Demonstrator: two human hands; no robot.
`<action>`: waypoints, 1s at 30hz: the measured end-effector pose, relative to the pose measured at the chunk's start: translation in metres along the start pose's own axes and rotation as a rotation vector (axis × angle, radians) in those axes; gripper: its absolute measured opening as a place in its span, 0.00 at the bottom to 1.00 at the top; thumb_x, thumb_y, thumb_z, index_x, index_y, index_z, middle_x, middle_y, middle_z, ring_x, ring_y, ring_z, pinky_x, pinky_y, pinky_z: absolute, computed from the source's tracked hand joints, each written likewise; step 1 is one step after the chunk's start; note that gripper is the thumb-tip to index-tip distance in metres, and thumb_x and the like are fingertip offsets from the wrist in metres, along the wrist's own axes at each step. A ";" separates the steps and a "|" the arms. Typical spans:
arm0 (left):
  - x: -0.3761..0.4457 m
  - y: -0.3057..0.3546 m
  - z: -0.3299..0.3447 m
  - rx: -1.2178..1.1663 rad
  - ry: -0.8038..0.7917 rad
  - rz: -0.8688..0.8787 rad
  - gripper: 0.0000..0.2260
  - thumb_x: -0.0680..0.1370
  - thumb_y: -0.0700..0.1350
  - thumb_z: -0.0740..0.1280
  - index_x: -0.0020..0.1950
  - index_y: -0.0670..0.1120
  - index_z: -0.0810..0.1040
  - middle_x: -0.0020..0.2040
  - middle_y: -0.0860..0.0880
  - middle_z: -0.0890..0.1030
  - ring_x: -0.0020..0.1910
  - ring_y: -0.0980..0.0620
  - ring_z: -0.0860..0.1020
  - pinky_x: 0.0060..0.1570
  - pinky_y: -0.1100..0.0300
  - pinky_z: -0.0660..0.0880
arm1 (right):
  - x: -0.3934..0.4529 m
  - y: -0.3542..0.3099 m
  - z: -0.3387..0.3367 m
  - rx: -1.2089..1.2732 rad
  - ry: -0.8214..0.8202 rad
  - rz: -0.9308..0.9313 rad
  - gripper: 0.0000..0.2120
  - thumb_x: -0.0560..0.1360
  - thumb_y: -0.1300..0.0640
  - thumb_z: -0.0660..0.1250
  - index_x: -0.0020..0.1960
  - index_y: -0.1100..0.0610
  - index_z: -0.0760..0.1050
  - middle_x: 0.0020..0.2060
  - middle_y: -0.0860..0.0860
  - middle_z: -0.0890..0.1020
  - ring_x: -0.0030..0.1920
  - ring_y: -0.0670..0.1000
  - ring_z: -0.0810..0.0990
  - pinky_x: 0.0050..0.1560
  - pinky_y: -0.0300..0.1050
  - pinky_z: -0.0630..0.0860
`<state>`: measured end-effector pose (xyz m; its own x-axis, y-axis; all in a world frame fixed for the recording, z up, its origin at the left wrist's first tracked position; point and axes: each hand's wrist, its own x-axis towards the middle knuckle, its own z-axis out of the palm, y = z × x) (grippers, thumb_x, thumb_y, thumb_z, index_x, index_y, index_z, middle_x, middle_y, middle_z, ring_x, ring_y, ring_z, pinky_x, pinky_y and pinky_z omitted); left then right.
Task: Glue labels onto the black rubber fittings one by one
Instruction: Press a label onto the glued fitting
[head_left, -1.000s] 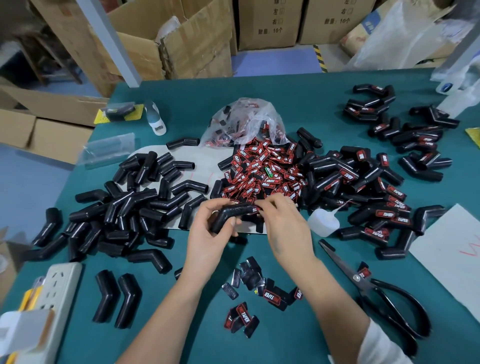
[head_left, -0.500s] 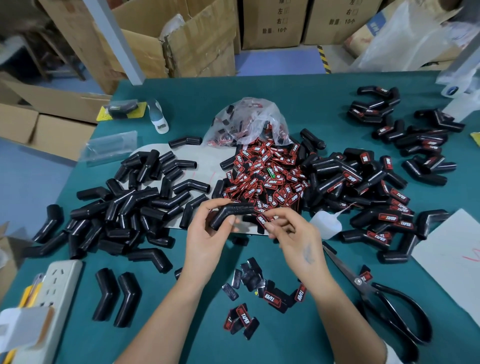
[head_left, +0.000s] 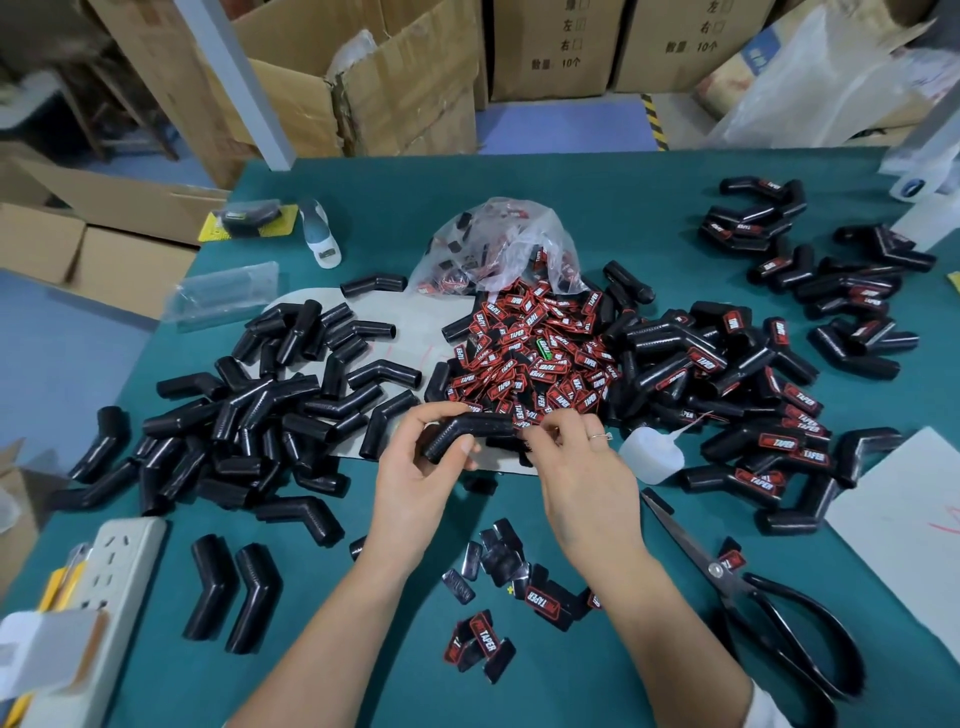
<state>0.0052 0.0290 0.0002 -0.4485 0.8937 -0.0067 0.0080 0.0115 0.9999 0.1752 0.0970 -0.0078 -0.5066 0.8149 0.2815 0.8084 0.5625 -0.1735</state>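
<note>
The left hand (head_left: 415, 478) still grips the bent black rubber fitting (head_left: 467, 434) above the teal table (head_left: 597, 675), just before the label heap (head_left: 535, 353). The right hand (head_left: 582, 467) has moved back up to the fitting's end, fingertips pinched there; whether they hold a label, I cannot tell.

Can't really see what the right hand (head_left: 582, 467) has at its fingertips, they sit right against the end of the bent black rubber fitting (head_left: 467, 434) and any label there is hidden. The black-handled steel scissors (head_left: 769, 603) run off the bottom right corner. The white power strip (head_left: 111, 577) gets chopped by the left edge. Print inside the crumpled clear plastic bag (head_left: 498, 244) is too blurry to read.
</note>
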 end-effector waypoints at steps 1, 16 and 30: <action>0.000 0.000 0.000 -0.004 -0.003 -0.002 0.11 0.80 0.41 0.71 0.61 0.52 0.82 0.51 0.46 0.84 0.43 0.49 0.82 0.50 0.59 0.80 | 0.001 0.000 -0.001 -0.011 -0.002 -0.003 0.23 0.58 0.71 0.80 0.49 0.55 0.81 0.46 0.52 0.78 0.45 0.56 0.77 0.28 0.43 0.65; 0.000 0.000 0.000 -0.060 -0.016 -0.001 0.13 0.82 0.33 0.70 0.61 0.49 0.81 0.53 0.43 0.84 0.41 0.51 0.81 0.48 0.60 0.80 | 0.000 0.009 0.004 0.093 -0.017 0.043 0.25 0.57 0.74 0.81 0.48 0.56 0.82 0.44 0.51 0.79 0.44 0.56 0.79 0.25 0.46 0.71; 0.001 0.000 0.001 -0.051 -0.014 -0.005 0.13 0.80 0.38 0.72 0.61 0.52 0.82 0.56 0.46 0.84 0.42 0.50 0.82 0.49 0.61 0.80 | 0.001 0.010 0.007 0.142 -0.030 0.132 0.23 0.65 0.70 0.82 0.56 0.54 0.82 0.48 0.51 0.80 0.48 0.56 0.79 0.37 0.49 0.80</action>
<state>0.0053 0.0300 0.0000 -0.4363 0.8997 -0.0119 -0.0404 -0.0064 0.9992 0.1807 0.1047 -0.0160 -0.4092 0.8856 0.2198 0.8190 0.4627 -0.3394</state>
